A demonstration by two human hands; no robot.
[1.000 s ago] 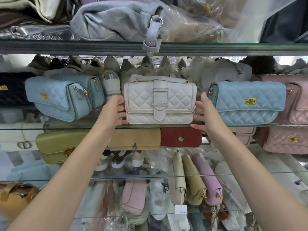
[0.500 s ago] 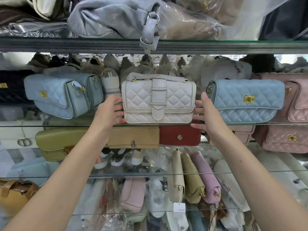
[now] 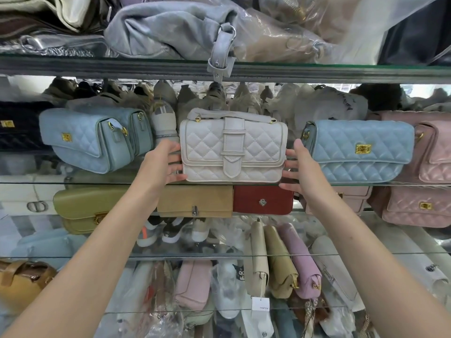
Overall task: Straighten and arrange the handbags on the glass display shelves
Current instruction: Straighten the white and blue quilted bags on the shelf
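Note:
A white quilted handbag (image 3: 207, 152) with a buckle strap stands upright in the middle of a glass shelf (image 3: 390, 184). My left hand (image 3: 163, 164) touches its left end with thumb and fingertips. My right hand (image 3: 301, 167) touches its right end with fingers extended. A light blue quilted bag (image 3: 80, 140) leans tilted to the left of the white one. Another blue quilted bag (image 3: 361, 152) with a gold clasp sits to its right. Pink quilted bags (image 3: 434, 152) fill the far right.
A grey strap (image 3: 220, 57) hangs from the upper shelf just above the white bag. Shoes crowd behind the bags. On the shelf below sit an olive bag (image 3: 80, 206), a tan bag (image 3: 195, 201) and a red bag (image 3: 262, 200). Lower shelves hold several upright bags in plastic.
Both hands stay at the ends of the white bag. The bag stands in the same spot; only the view has shifted a little.

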